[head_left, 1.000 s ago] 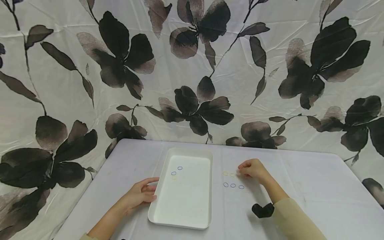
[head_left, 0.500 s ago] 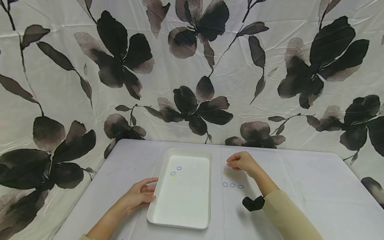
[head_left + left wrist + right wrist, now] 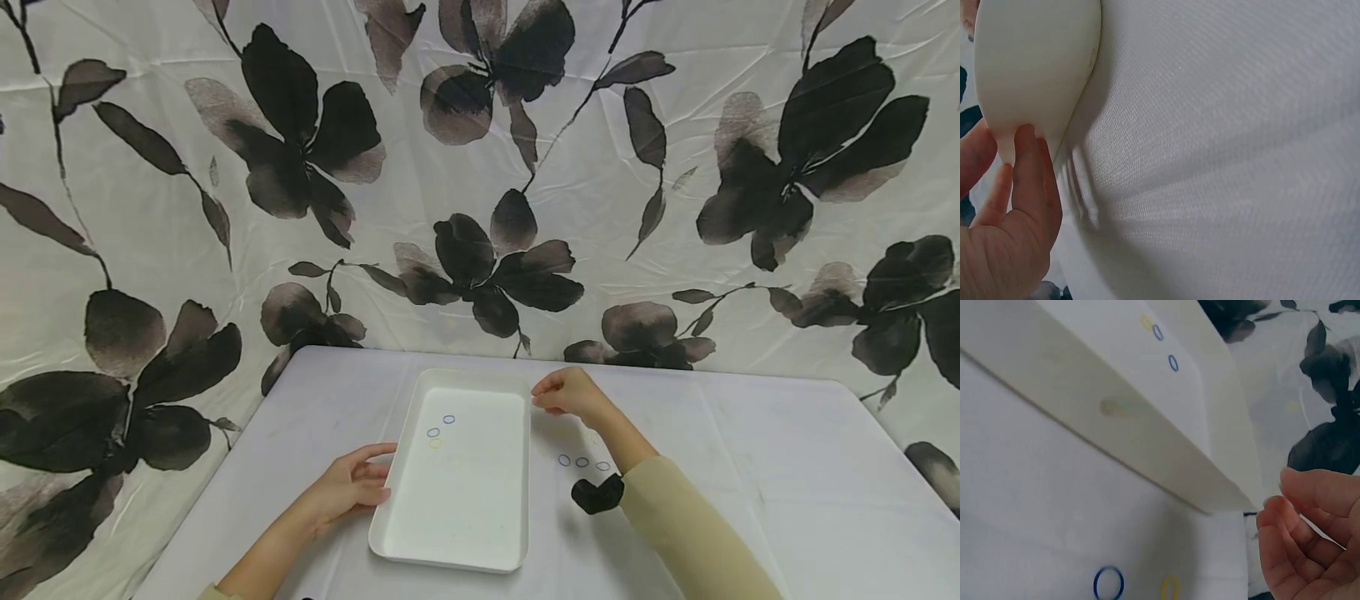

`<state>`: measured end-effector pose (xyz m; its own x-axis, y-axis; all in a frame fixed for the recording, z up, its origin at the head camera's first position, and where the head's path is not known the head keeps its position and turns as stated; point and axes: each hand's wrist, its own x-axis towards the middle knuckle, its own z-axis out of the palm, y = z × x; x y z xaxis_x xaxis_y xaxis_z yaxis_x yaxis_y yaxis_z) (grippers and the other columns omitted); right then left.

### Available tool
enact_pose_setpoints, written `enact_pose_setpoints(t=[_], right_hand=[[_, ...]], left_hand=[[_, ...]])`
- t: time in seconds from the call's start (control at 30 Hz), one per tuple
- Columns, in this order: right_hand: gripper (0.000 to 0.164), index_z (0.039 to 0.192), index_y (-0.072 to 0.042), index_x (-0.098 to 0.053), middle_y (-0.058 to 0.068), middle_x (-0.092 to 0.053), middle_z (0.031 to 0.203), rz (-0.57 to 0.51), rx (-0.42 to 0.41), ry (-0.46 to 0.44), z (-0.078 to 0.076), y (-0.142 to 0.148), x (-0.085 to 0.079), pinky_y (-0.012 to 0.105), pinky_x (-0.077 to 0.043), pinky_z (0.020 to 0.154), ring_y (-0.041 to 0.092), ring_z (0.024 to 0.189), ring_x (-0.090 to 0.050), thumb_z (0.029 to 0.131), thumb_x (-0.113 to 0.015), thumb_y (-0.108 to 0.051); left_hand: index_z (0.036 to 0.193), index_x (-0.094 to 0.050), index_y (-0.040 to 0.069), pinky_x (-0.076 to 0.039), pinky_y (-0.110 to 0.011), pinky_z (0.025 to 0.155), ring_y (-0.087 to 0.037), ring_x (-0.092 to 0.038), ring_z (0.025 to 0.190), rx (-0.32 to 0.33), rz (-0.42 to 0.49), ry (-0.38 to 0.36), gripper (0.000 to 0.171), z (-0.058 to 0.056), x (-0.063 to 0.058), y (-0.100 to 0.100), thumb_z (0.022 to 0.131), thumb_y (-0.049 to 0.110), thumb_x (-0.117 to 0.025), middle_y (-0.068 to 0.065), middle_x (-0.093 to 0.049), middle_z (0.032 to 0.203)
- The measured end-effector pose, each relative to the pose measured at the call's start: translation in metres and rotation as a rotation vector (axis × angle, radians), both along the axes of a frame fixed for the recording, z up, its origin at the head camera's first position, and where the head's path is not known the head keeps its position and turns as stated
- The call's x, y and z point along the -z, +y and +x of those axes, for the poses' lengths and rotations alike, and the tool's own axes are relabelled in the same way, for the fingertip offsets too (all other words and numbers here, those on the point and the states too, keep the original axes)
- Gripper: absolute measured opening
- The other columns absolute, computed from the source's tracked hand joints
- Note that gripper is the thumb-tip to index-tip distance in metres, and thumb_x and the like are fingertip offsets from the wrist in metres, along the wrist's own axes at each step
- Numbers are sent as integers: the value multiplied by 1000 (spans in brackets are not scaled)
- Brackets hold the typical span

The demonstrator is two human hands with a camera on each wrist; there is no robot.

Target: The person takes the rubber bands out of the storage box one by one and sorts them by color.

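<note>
Left hand [image 3: 347, 490] is spread against the tray [image 3: 465, 508], probably so it won't slide. Right hand [image 3: 573, 394] has fingertips nearly meeting by the far corner, can't tell if pinching anything; rings [image 3: 1095, 584] lie inside and beside it.

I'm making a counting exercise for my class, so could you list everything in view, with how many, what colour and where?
Tray: one, white, on the table
Blue rings: two, blue, inside the tray, far left part
Yellow ring: one, yellow, beside them in the tray
Loose blue rings: three, blue, in a row right of the tray
Loose yellow rings: at least one, yellow, beyond that row; too faint to count
Table: one, white covering, under the tray
Flowered cloth: one, pale with dark flowers, behind the table
Black gadget: one, black, at the right wrist
Sleeves: two, beige, on the forearms
Left hand: one, bare, touching the tray's left side
Right hand: one, bare, by the tray's far right corner
</note>
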<state>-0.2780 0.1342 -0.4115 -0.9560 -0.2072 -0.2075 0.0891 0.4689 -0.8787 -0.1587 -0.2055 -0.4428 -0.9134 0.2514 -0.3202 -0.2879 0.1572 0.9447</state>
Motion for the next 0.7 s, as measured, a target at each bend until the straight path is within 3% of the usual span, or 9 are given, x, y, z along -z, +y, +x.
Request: enact_pose_setpoints(t=[0.43, 0.7], right_hand=[[9, 86, 3, -69, 3, -62, 70, -34, -73, 16, -6, -50, 4, 22, -50, 58, 12, 60, -54, 78, -71, 1], [7, 85, 2, -70, 3, -59, 71, 31, -115, 48, -1, -73, 15, 22, -48, 55, 12, 57, -52, 78, -71, 0]], left_hand=[[141, -29, -3, -53, -37, 78, -25, -61, 95, -10, 7, -6, 73, -2, -1, -2, 79, -6, -66, -21, -55, 116], [141, -30, -4, -54, -35, 75, -22, -61, 92, -5, 9, 0, 72, -1, 0, -2, 79, -5, -68, -19, -57, 113]])
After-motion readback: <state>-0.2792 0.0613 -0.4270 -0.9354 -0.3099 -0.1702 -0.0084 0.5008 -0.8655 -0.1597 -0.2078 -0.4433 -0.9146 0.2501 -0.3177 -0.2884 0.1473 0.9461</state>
